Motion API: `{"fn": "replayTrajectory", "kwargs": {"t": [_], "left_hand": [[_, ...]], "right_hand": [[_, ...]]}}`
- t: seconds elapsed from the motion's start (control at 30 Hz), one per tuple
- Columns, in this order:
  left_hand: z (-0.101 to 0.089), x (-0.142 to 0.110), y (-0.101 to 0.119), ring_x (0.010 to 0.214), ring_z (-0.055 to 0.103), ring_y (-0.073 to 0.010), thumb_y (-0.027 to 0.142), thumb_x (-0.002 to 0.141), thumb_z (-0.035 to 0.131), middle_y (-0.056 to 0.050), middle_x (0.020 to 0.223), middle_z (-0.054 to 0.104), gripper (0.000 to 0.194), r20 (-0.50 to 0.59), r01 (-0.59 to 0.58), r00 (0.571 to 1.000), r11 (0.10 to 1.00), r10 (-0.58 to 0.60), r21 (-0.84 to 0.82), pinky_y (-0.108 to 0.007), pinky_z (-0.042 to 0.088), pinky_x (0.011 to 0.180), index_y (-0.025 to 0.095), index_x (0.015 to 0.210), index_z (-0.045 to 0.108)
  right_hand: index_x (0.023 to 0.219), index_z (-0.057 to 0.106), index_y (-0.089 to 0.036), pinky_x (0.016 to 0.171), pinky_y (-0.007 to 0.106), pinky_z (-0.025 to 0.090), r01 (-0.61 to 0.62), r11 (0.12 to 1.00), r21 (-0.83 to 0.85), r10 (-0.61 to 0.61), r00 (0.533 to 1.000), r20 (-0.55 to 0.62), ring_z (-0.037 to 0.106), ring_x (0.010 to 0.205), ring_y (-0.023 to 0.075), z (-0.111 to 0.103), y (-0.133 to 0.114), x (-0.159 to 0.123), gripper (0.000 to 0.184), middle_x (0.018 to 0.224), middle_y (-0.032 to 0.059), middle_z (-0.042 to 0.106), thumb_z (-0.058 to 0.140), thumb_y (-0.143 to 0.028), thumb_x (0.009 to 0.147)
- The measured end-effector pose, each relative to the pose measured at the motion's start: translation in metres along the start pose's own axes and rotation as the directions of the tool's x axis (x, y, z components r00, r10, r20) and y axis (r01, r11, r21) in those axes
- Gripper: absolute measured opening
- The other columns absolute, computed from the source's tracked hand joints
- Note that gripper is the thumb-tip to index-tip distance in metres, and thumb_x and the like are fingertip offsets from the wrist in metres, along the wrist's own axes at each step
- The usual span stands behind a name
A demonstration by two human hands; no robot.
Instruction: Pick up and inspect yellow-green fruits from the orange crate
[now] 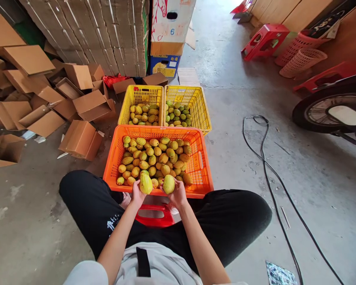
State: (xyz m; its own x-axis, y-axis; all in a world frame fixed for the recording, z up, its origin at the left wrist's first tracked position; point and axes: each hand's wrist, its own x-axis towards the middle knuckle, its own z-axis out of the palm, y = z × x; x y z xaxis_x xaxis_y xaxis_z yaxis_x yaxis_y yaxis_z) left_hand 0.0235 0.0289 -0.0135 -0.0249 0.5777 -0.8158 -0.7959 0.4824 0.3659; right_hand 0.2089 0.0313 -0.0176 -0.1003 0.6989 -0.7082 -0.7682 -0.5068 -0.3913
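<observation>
My left hand [137, 196] is closed around a yellow-green oval fruit [145, 184] with a bumpy, uneven outline. In my right hand [178, 194] is a rounder, smoother yellow-green fruit [169, 184]. Both are held side by side over the near edge of an orange plastic crate [201, 160]. Many similar yellow, green and brownish fruits [154, 152] lie inside that crate. Directly behind it stand two yellow crates: the left one [124, 106] has mostly yellowish fruit, the right one [202, 107] mostly greener fruit. My palms and some fingertips are hidden.
Cardboard boxes [90, 105] lie heaped at the left, before stacked flattened cardboard [86, 35]. A black cable [265, 164] loops over the floor on the right. Farther right are a motorbike wheel [320, 109], red stool [265, 39] and pink baskets [302, 61]. Between my legs is a red seat [158, 221].
</observation>
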Motion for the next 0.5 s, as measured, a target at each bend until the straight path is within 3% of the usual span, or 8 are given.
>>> {"fn": "replayTrajectory", "kwargs": {"t": [0.13,0.33,0.5], "left_hand": [[0.0026,-0.0033,-0.0013,0.108,0.075,-0.0310,0.032,0.089,0.068,-0.012,0.104,0.078,0.037,0.011,-0.020,1.000,1.000,0.020,0.006,-0.044,0.064,0.095,0.014,0.121,0.067],[-0.0039,-0.0025,-0.0060,0.107,0.073,-0.0247,0.023,0.078,0.084,-0.007,0.107,0.073,0.041,0.037,-0.102,0.994,0.992,0.100,0.072,-0.042,0.062,0.100,0.018,0.114,0.066],[-0.0062,-0.0022,-0.0089,0.097,0.076,-0.0248,0.019,0.066,0.094,-0.006,0.103,0.074,0.054,0.080,-0.097,0.993,0.984,0.085,0.152,-0.038,0.063,0.091,0.019,0.112,0.064]], "right_hand": [[0.100,0.067,-0.027,0.067,0.045,0.065,-0.029,1.000,-0.002,0.029,0.999,0.035,0.078,0.089,0.0320,-0.0014,0.0005,0.0020,0.036,0.086,0.0048,0.078,0.080,-0.038,0.068],[0.100,0.070,-0.024,0.061,0.036,0.064,-0.075,0.997,-0.032,0.076,0.997,0.019,0.079,0.083,0.0275,-0.0020,-0.0001,-0.0016,0.031,0.085,0.0047,0.078,0.081,-0.039,0.075],[0.094,0.069,-0.024,0.063,0.036,0.063,-0.058,0.996,-0.068,0.063,0.996,0.069,0.078,0.082,0.0272,-0.0004,0.0035,-0.0030,0.031,0.084,0.0037,0.078,0.086,-0.034,0.071]]}}
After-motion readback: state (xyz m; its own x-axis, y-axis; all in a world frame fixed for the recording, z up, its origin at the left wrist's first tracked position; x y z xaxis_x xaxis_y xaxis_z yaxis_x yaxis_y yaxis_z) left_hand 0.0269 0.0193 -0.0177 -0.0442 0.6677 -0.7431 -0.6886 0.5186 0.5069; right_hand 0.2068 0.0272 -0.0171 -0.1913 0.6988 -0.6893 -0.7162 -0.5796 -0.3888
